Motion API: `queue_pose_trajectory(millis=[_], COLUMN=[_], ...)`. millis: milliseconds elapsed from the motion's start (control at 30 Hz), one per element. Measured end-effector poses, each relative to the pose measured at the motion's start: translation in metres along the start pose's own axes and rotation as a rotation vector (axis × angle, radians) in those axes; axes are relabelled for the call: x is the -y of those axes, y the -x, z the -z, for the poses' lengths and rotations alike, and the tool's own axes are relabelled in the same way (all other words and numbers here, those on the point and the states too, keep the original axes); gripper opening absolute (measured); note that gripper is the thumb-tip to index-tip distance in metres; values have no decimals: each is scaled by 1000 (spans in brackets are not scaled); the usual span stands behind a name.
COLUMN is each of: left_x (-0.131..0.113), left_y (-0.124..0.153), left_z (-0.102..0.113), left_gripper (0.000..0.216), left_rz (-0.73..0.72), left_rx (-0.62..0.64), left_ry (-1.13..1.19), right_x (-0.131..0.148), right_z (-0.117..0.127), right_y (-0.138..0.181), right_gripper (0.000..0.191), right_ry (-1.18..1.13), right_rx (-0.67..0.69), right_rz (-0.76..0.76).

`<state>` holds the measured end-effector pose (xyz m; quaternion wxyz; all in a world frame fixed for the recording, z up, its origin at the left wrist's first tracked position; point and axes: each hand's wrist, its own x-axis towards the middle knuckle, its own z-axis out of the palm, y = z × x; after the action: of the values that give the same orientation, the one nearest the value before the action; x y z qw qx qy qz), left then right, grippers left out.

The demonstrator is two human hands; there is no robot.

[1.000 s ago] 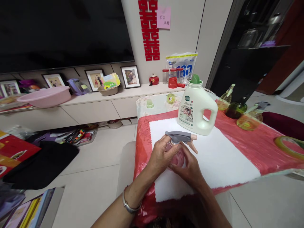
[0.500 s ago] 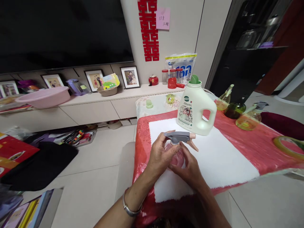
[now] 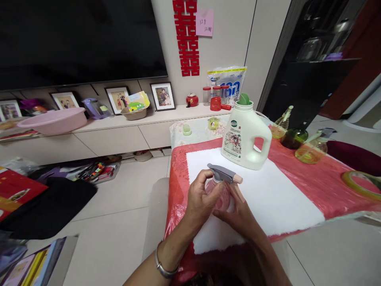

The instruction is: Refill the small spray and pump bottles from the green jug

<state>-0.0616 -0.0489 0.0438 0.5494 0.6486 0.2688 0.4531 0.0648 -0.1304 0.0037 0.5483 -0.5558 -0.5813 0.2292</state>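
A pink spray bottle (image 3: 222, 200) with a grey trigger head (image 3: 224, 174) is held over the white cloth (image 3: 285, 202). My left hand (image 3: 203, 195) is closed round its neck, thumb across the front just under the head. On the other side, my right hand (image 3: 238, 208) wraps the bottle's body, its fingertips partly hidden behind it. The sprayer's nozzle points to the right. Just beyond my hands stands a large pale green detergent jug (image 3: 245, 137), uncapped, with a green scoop-like piece (image 3: 244, 99) in its mouth.
Bottles with yellow liquid (image 3: 311, 153) and a dark green bottle (image 3: 294, 138) stand at the right, near a tape roll (image 3: 361, 184). A pale green cap (image 3: 187, 130) lies at the table's back. Behind, a low cabinet (image 3: 116, 135) carries frames and jars.
The trigger head has turned, its nozzle end swinging nearer to me and lower. My right hand has shifted slightly round the bottle, and the trigger lever is now mostly out of sight.
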Motion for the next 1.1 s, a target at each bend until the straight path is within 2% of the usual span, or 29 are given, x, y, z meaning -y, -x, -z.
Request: queue_pose_trajectory(millis=[100, 167, 233, 333, 633, 800, 1100], left_x=[0, 0, 0, -1, 6, 7, -2], left_y=[2, 3, 3, 2, 3, 6, 6], left_z=[-3, -4, -5, -6, -5, -6, -9], left_gripper=[20, 20, 21, 22, 23, 26, 27], left_rz=[-16, -32, -78, -162, -290, -296, -205], left_rx=[-6, -8, -25, -86, -111, -85, -81], left_ry=[-19, -29, -55, -122, -216, -194, -156], right_x=[2, 3, 4, 8, 4, 4, 17], right_z=[12, 16, 15, 7, -12, -11, -16], right_y=[2, 1, -4, -15, -26, -25, -30], right_gripper=[65, 56, 51, 48, 32, 32, 25], right_ry=[-210, -314, -314, -307, -380, -406, -502], right_rx=[59, -1, -88, -150, -182, -214, -280], right_rz=[-76, -126, -141, -129, -27, -14, -44])
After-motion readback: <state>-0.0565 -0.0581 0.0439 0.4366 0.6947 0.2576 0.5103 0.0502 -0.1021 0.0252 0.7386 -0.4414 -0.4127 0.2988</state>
